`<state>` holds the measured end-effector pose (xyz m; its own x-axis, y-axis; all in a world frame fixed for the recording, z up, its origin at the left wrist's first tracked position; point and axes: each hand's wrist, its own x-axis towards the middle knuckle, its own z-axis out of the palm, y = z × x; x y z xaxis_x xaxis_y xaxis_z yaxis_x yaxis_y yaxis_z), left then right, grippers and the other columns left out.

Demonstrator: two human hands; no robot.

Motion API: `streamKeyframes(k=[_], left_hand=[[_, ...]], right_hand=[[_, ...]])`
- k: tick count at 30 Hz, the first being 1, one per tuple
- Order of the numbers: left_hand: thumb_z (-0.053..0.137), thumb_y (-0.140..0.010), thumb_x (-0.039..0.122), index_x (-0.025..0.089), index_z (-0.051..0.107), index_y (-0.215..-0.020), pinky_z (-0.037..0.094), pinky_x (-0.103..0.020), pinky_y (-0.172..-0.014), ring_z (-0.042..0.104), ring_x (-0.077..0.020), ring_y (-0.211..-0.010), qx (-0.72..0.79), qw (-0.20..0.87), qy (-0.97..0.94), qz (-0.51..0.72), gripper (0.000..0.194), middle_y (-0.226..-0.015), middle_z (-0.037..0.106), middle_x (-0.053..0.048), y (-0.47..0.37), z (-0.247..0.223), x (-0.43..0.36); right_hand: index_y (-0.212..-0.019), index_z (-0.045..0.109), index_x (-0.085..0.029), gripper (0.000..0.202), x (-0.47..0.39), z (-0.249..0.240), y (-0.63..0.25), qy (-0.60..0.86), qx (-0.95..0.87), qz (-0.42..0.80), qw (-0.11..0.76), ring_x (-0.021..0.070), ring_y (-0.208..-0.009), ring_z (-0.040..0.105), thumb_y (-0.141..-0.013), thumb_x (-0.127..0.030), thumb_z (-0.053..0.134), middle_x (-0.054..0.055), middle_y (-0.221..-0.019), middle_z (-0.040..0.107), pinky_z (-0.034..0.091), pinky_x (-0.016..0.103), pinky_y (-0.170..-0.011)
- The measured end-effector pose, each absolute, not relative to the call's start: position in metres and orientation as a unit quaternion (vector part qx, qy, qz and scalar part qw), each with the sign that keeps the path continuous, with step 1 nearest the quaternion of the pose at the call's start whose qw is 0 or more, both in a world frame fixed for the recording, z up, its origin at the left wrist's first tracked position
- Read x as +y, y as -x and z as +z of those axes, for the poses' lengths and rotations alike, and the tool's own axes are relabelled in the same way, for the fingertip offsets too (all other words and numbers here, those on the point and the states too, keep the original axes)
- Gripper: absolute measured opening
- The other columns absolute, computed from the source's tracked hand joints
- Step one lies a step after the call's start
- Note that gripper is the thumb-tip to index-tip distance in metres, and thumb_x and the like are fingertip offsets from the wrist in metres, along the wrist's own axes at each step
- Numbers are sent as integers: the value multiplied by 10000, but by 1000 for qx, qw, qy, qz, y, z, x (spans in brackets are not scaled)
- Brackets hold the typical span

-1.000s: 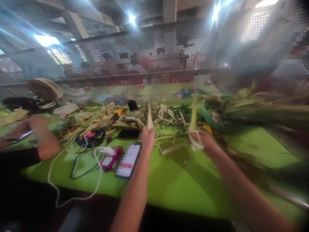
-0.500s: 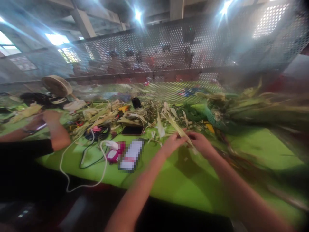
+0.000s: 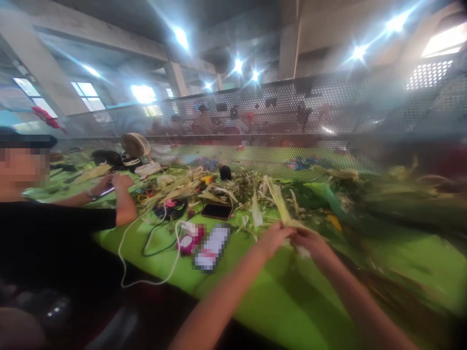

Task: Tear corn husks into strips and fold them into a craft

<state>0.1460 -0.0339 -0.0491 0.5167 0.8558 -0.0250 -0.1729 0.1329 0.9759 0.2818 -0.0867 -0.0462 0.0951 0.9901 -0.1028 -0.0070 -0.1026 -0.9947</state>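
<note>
Pale corn husk strips (image 3: 278, 198) rise from between my two hands, above the green table (image 3: 255, 296). My left hand (image 3: 275, 238) pinches the husk with thumb and fingertips. Close beside it, almost touching, my right hand (image 3: 310, 243) is closed on the same husk, with a strip stretching off to the right and a whitish end hanging under the fingers. Just left of the husk, another loose husk leaf (image 3: 257, 210) lies on the table. The exact finger positions are partly blurred.
A blurred phone (image 3: 212, 247), a pink box-like device (image 3: 190, 240) with a white cable, and a dark phone (image 3: 216, 211) lie to the left. Husk scraps (image 3: 182, 187) line the mesh divider (image 3: 248, 155). Bundled husks (image 3: 394, 194) fill the right. A co-worker (image 3: 58, 223) sits left, near a fan (image 3: 134, 145).
The view has tilted up and left, bringing the co-worker's head into sight. My hands have drawn closer together, and the husk now stands more upright with a strip out to the right.
</note>
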Motion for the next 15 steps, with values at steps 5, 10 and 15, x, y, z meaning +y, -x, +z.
streamKeyframes(k=[5,10,15], left_hand=[[643,-797,541,143,623,-764,472,-275,-644,617,-147,-647,346,704,-400,474,399,-710,672,-58,-163,-37,-20],[679,-771,557,173,522,-718,375,-233,-481,421,-75,-423,288,743,-326,508,418,-516,483,52,-163,-19,-10],[677,-766,603,174,520,-769,188,-202,-409,197,-36,-374,236,776,-347,470,457,-481,313,103,-155,-21,-6]], right_hand=[[-857,714,-150,524,-89,-42,-272,563,-487,488,456,157,-570,525,-616,-613,767,33,-665,638,428,277,-539],[-895,692,-142,578,-91,-52,-267,539,-498,536,418,152,-558,557,-659,-669,730,35,-670,642,446,274,-527],[-728,638,-179,493,-90,-61,-267,552,-525,510,400,152,-496,536,-703,-669,687,9,-570,588,457,288,-496]])
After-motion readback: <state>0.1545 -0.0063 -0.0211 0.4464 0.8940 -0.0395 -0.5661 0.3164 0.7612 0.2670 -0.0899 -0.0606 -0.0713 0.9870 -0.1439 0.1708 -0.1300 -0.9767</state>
